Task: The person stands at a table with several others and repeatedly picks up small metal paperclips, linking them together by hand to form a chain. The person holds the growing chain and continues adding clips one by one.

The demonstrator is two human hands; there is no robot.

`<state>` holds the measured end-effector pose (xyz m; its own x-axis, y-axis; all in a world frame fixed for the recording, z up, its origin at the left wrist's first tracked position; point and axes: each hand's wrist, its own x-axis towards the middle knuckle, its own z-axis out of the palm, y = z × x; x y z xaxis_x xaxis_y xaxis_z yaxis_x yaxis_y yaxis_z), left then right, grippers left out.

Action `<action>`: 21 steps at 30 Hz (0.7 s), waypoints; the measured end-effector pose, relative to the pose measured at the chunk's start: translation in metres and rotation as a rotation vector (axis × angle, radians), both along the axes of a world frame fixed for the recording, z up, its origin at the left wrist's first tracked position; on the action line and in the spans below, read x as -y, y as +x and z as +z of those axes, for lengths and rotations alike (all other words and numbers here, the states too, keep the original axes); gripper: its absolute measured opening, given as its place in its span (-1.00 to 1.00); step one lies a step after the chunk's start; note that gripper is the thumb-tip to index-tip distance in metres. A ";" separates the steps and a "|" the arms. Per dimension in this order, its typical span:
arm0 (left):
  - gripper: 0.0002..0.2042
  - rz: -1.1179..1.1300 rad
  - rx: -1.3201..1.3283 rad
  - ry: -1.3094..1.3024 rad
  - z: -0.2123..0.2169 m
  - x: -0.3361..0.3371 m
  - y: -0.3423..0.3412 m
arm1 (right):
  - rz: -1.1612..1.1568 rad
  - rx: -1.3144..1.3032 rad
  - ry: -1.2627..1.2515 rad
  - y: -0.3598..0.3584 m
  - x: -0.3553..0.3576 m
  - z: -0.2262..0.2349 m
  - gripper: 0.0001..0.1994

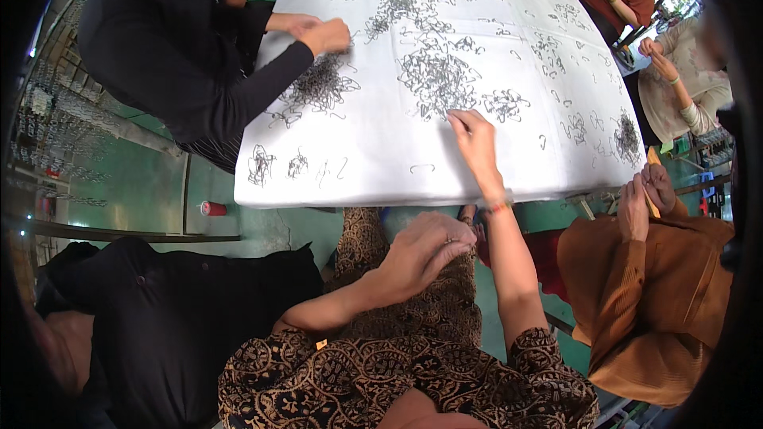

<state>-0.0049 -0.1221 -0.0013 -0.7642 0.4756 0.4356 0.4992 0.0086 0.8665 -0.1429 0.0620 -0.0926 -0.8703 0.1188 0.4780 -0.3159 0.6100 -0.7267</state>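
Small dark bent-wire hooks lie in a loose pile (441, 75) on the white-covered table (342, 179). My right hand (477, 147) reaches over the table's near edge, thumb and forefinger pinched at the pile's near side. Whether a hook is between those fingertips is too small to tell. Closer to my body, in front of the table edge, my left hand (429, 250) is closed with curled fingers. What it holds, if anything, is hidden. A single bent wire (423, 168) rests left of my right hand, and a smaller cluster of hooks (506, 105) sits to its right.
At left, a person in black works over a dense hook heap (318, 87). Two small bunches (260, 165) lie at the near left corner. Another heap (626, 139) is by the right edge. A person in brown (648, 286) sits right; a red spool (212, 208) stands on the floor.
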 end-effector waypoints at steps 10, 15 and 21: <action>-0.86 0.025 -0.032 -0.053 -0.016 0.004 0.006 | -0.103 0.102 0.277 -0.058 -0.009 -0.054 -0.89; -0.87 0.034 -0.004 -0.006 -0.029 0.000 0.010 | -0.020 0.143 -0.388 0.030 -0.013 0.018 -0.90; -0.86 0.021 0.177 0.087 -0.035 -0.005 0.004 | 0.303 0.223 -0.462 0.174 -0.006 0.126 -0.80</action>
